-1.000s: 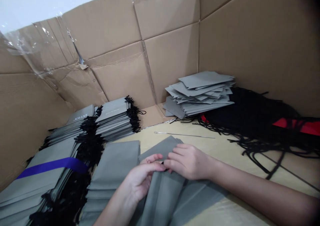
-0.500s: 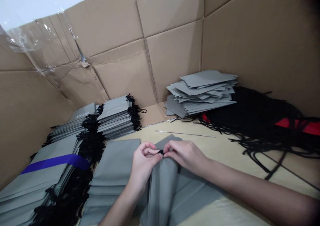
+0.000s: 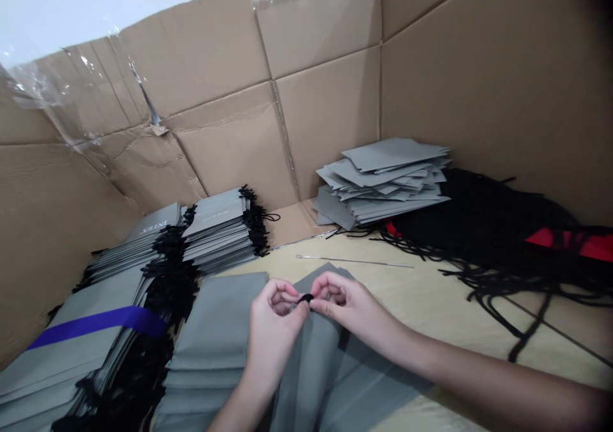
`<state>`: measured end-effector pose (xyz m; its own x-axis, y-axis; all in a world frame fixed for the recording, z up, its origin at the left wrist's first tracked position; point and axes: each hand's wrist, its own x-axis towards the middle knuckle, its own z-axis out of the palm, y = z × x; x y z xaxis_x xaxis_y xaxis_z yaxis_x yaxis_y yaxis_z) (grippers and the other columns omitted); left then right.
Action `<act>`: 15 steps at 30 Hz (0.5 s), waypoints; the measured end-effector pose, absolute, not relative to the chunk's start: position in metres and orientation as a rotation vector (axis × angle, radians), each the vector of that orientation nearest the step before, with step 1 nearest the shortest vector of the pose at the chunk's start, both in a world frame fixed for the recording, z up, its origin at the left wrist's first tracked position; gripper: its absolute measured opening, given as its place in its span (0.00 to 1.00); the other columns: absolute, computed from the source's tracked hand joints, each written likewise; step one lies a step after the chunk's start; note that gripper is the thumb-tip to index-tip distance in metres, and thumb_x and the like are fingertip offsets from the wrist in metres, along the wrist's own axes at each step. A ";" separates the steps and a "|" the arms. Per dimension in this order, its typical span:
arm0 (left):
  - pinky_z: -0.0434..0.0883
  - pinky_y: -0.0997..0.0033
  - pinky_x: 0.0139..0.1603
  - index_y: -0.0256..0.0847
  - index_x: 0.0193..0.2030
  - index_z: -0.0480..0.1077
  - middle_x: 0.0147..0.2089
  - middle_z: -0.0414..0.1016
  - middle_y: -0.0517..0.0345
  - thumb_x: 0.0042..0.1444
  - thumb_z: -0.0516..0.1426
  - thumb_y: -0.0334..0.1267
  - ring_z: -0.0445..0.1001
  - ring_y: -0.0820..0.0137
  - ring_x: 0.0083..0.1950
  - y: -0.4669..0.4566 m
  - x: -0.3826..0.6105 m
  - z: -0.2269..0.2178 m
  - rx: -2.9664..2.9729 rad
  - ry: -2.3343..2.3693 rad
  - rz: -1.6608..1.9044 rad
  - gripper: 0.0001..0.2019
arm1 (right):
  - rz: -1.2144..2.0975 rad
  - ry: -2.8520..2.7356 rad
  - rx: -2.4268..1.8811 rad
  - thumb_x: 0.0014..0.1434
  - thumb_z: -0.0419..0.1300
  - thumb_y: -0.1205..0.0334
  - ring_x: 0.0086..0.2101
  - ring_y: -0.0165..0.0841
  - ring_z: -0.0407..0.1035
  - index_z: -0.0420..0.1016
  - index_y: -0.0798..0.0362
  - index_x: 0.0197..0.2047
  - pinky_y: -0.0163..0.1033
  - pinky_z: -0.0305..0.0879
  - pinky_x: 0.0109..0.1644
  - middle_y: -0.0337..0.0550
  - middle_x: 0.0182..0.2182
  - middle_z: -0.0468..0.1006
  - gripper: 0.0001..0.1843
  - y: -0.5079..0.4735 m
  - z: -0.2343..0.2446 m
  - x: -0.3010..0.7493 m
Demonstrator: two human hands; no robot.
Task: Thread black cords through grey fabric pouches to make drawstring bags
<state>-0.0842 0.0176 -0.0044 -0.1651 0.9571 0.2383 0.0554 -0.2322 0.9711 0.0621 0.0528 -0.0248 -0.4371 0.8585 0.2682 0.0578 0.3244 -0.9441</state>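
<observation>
My left hand (image 3: 276,314) and my right hand (image 3: 347,301) meet over a grey fabric bag (image 3: 306,362). Between their fingertips is a short black cord (image 3: 306,298) at the bag's upper end. Both hands are closed in a pinch on this cord, thumbs against forefingers. The bag lies lengthwise below them, partly folded, on further grey bags (image 3: 368,381) that fan out to the right. Left of my left hand is a stack of flat grey bags (image 3: 215,317). How the cord is looped or knotted is hidden by my fingers.
Corded grey bag stacks (image 3: 215,228) stand at the left, one under a purple band (image 3: 100,323). A loose grey stack (image 3: 393,177) sits at the back right, beside black cords (image 3: 507,215) with a red strip. A thin metal rod (image 3: 354,261) lies before cardboard walls (image 3: 220,43).
The right hand has turned slightly, its fingers more curled, and the black cord now lies flatter between the fingertips. The whole view has shifted a little.
</observation>
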 end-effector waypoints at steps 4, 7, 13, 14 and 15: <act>0.66 0.81 0.27 0.37 0.25 0.64 0.24 0.67 0.64 0.39 0.60 0.26 0.68 0.76 0.26 0.016 -0.083 -0.004 1.377 1.270 1.508 0.08 | 1.258 -1.720 -0.799 0.54 0.59 0.59 0.29 0.28 0.62 0.66 0.53 0.33 0.32 0.57 0.31 0.35 0.26 0.67 0.07 0.048 -0.023 0.062; 0.67 0.81 0.28 0.37 0.25 0.65 0.25 0.67 0.63 0.40 0.59 0.27 0.69 0.76 0.28 0.014 -0.082 -0.003 1.412 1.288 1.522 0.07 | 1.254 -1.724 -0.800 0.55 0.57 0.58 0.30 0.29 0.63 0.67 0.53 0.34 0.32 0.58 0.33 0.36 0.27 0.68 0.07 0.043 -0.019 0.062; 0.68 0.81 0.29 0.38 0.26 0.65 0.26 0.68 0.62 0.42 0.58 0.29 0.72 0.75 0.29 0.010 -0.082 -0.003 1.419 1.312 1.520 0.05 | 1.080 -1.794 -0.825 0.56 0.56 0.59 0.29 0.29 0.64 0.69 0.53 0.34 0.33 0.60 0.32 0.37 0.28 0.71 0.06 0.035 -0.018 0.063; 0.68 0.81 0.29 0.38 0.26 0.64 0.27 0.68 0.62 0.42 0.59 0.29 0.72 0.74 0.29 0.010 -0.083 -0.004 1.414 1.319 1.512 0.05 | 1.063 -1.805 -0.815 0.57 0.55 0.59 0.29 0.29 0.65 0.70 0.53 0.35 0.33 0.60 0.33 0.38 0.29 0.72 0.07 0.034 -0.019 0.064; 0.68 0.80 0.29 0.38 0.26 0.64 0.27 0.68 0.62 0.42 0.59 0.30 0.72 0.74 0.30 0.011 -0.084 -0.005 1.412 1.329 1.502 0.05 | 1.054 -1.813 -0.805 0.58 0.55 0.59 0.30 0.30 0.66 0.70 0.53 0.36 0.33 0.61 0.34 0.39 0.30 0.73 0.07 0.034 -0.019 0.065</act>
<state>-0.0839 0.0110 -0.0047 -0.1849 0.9421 0.2799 0.1632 -0.2514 0.9540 0.0647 0.0345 -0.0187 -0.4163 0.8366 0.3562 0.1039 0.4329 -0.8954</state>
